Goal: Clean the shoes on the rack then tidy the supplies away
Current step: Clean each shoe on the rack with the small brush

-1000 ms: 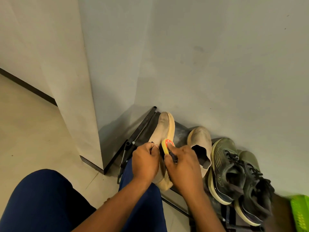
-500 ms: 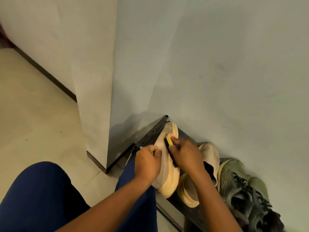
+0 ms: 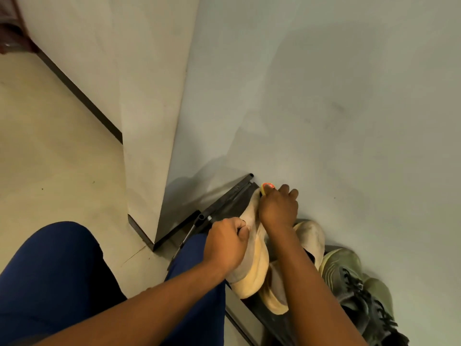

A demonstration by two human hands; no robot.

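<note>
I'm looking down over the black shoe rack (image 3: 225,204), which sits against the pale wall (image 3: 324,96), and I'll place everything from that rack. My left hand (image 3: 228,245) is curled round the near edge of the beige shoe (image 3: 252,273), gripping it at the rack's left end, just past where the rack's tube frame ends. The shoe is tipped on its side with the yellowish sole facing right, its toe toward the far left corner of the rack and its heel hanging toward me over the rack's front edge. My right hand (image 3: 278,208) is closed round the brush (image 3: 267,187), and only the brush's yellow and orange tip shows above my knuckles, up at the toe of the shoe near the back left corner of the rack, close to the wall. I can't tell whether the bristles are actually touching the shoe, since my fingers cover that part. The second beige shoe (image 3: 310,233) lies on the rack just to the right of the held one, partly hidden under my right forearm. Further right along the rack sit the olive-green sneakers (image 3: 359,290) with dark laces, side by side and touching each other. My knee in the dark blue trousers (image 3: 57,270) is at the rack's near left, over the light floor (image 3: 50,158).
</note>
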